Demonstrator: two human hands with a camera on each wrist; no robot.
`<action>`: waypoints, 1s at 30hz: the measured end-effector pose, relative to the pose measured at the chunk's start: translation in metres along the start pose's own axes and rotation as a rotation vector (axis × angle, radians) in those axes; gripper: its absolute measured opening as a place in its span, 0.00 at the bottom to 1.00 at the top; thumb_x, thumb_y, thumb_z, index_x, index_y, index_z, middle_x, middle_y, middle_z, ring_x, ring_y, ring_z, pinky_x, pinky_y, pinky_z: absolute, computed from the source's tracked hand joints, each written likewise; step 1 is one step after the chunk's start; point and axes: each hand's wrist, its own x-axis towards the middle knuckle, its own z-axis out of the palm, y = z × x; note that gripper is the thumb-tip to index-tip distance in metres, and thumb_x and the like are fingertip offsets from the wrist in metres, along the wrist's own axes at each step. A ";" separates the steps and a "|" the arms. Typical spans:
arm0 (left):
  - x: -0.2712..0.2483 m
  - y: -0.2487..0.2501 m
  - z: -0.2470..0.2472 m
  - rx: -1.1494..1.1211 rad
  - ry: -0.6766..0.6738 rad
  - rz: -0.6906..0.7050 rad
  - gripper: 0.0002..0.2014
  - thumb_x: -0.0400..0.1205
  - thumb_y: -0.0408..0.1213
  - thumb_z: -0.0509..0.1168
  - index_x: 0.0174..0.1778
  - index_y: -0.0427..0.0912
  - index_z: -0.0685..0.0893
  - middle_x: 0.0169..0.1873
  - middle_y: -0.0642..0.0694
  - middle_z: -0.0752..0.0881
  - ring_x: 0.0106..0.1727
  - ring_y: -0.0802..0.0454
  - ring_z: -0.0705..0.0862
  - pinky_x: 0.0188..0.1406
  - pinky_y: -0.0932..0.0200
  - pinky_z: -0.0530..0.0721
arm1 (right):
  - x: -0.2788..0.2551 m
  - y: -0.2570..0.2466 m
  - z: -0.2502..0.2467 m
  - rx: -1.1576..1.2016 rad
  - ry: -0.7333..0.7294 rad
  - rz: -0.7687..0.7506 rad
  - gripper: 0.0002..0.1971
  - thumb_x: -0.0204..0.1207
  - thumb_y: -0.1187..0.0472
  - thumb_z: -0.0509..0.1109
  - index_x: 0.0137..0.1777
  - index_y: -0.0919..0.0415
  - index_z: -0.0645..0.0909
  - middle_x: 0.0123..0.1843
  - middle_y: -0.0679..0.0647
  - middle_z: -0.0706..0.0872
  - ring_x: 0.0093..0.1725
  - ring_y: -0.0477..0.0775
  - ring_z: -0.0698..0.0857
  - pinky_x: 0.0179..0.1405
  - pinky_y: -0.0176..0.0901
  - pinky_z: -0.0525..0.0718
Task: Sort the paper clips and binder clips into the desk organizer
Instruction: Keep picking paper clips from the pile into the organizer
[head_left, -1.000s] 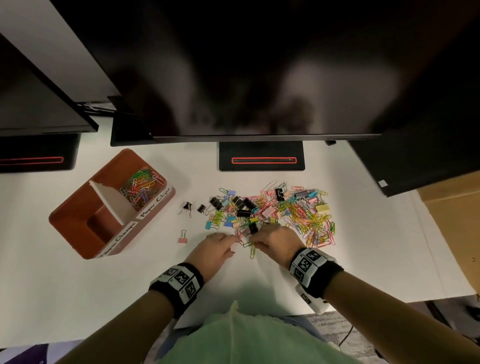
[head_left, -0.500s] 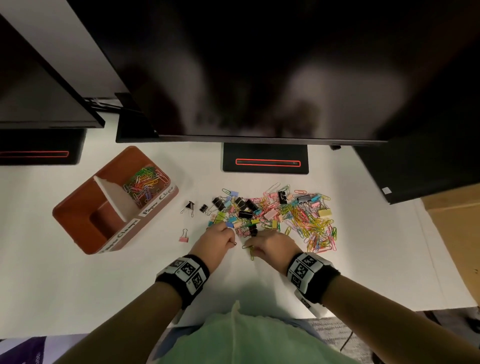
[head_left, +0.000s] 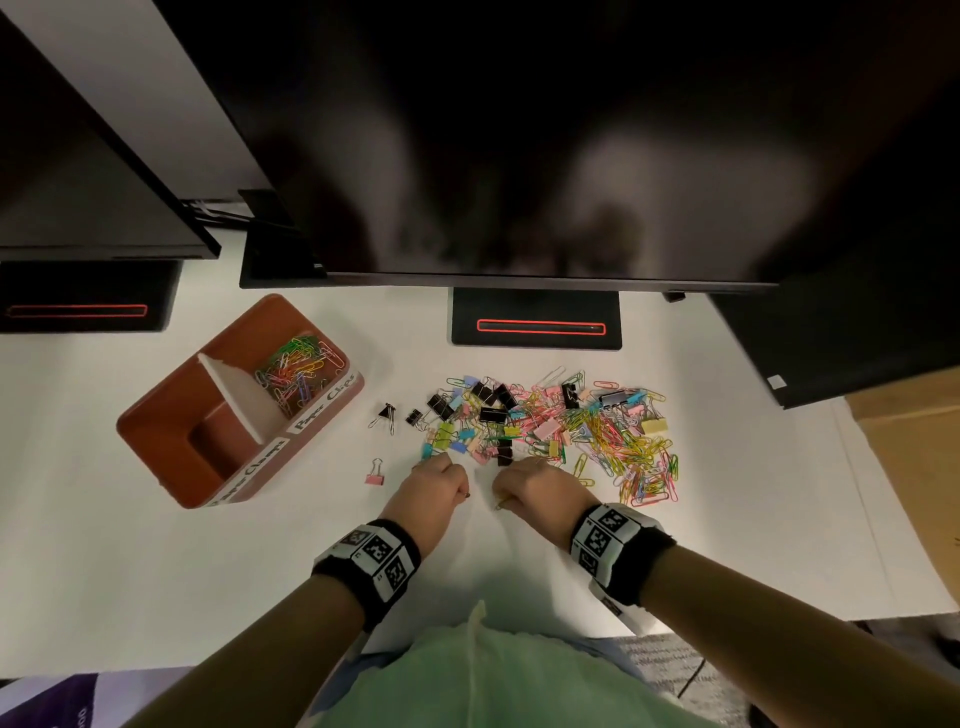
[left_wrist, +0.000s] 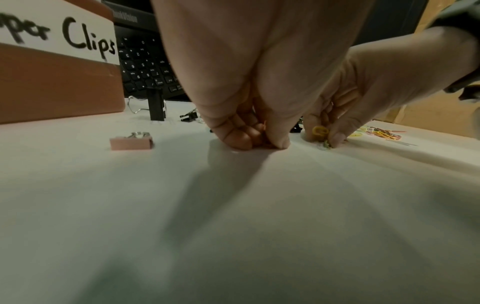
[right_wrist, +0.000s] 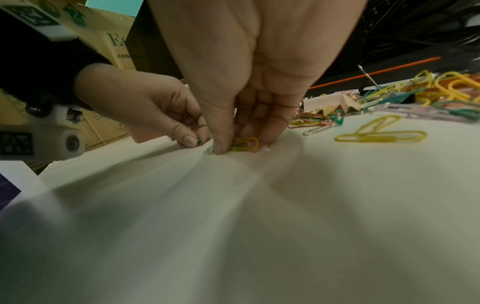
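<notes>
A mixed pile of coloured paper clips and binder clips (head_left: 550, 421) lies on the white desk. Just below the pile, my right hand (head_left: 535, 480) pinches a yellow paper clip (right_wrist: 245, 144) and a green one against the desk. My left hand (head_left: 439, 480) is beside it, fingers curled, pinching a small dark-green clip (right_wrist: 199, 140) at its fingertips. The brown desk organizer (head_left: 171, 447) stands to the left; its "Paper Clips" compartment (head_left: 296, 369) holds several coloured paper clips. A pink binder clip (head_left: 375, 474) lies alone left of my left hand.
Two black binder clips (head_left: 387, 413) sit apart between the organizer and the pile. A large monitor (head_left: 519, 156) overhangs the desk, its stand base (head_left: 535, 319) behind the pile. A keyboard (left_wrist: 145, 67) shows behind the organizer. A cardboard box (head_left: 914, 447) is at the right.
Both hands have drawn back a little from the pile's near edge toward me, fingers curling tighter on the clips they pinch. The loose green clip between them is now under my right fingers.
</notes>
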 end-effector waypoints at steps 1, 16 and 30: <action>-0.001 0.000 0.000 0.006 -0.004 0.005 0.07 0.81 0.32 0.61 0.50 0.37 0.83 0.52 0.40 0.80 0.55 0.44 0.78 0.54 0.53 0.79 | 0.001 -0.001 0.000 -0.012 -0.004 0.008 0.07 0.76 0.65 0.64 0.52 0.65 0.81 0.51 0.62 0.85 0.53 0.64 0.81 0.53 0.54 0.81; -0.030 -0.001 -0.065 -0.263 0.238 0.025 0.01 0.79 0.31 0.65 0.44 0.40 0.82 0.40 0.46 0.82 0.41 0.51 0.80 0.42 0.59 0.80 | 0.016 -0.022 -0.021 -0.024 -0.084 0.007 0.08 0.79 0.60 0.64 0.50 0.65 0.81 0.60 0.62 0.83 0.60 0.62 0.80 0.59 0.54 0.79; -0.042 -0.084 -0.202 -0.259 0.553 -0.477 0.12 0.84 0.37 0.58 0.59 0.41 0.83 0.57 0.41 0.85 0.59 0.45 0.82 0.61 0.57 0.74 | 0.183 -0.181 -0.098 0.242 0.189 -0.031 0.17 0.74 0.58 0.72 0.62 0.62 0.78 0.56 0.61 0.86 0.56 0.61 0.84 0.58 0.49 0.81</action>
